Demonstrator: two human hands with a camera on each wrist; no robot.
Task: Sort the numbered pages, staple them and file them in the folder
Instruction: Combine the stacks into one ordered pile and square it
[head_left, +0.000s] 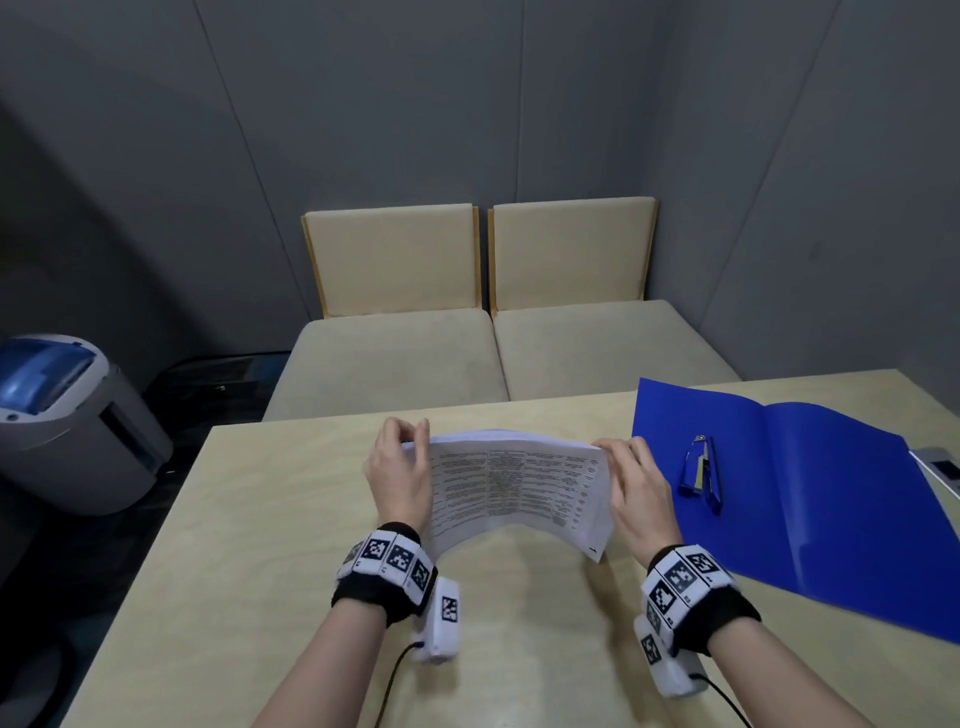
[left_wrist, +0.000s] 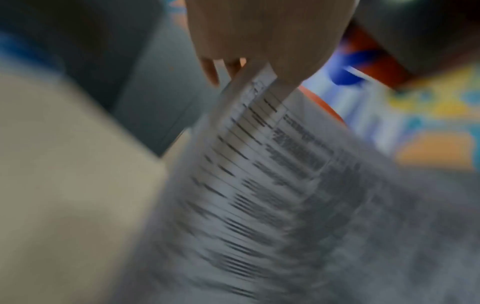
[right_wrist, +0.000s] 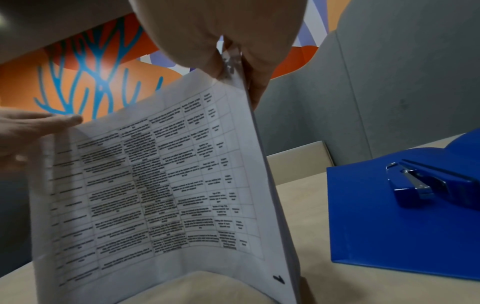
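Observation:
A stack of printed pages (head_left: 519, 488) stands on its lower edge on the table, bowed toward me, a handwritten 1 at its lower right corner. My left hand (head_left: 397, 467) pinches the stack's left edge and my right hand (head_left: 636, 483) pinches its right edge. The right wrist view shows the pages (right_wrist: 155, 185) with table text, pinched at the top right corner by the right hand (right_wrist: 233, 61). The left wrist view is blurred, with the pages (left_wrist: 259, 164) pinched by the left hand (left_wrist: 259, 61). A blue stapler (head_left: 702, 475) lies on the open blue folder (head_left: 831, 493) to the right.
The light wooden table (head_left: 260, 571) has its far edge just behind the pages. Two beige seats (head_left: 493, 353) stand beyond it. A grey and blue machine (head_left: 67, 415) sits on the floor at the left. A small device (head_left: 940, 467) lies at the folder's right edge.

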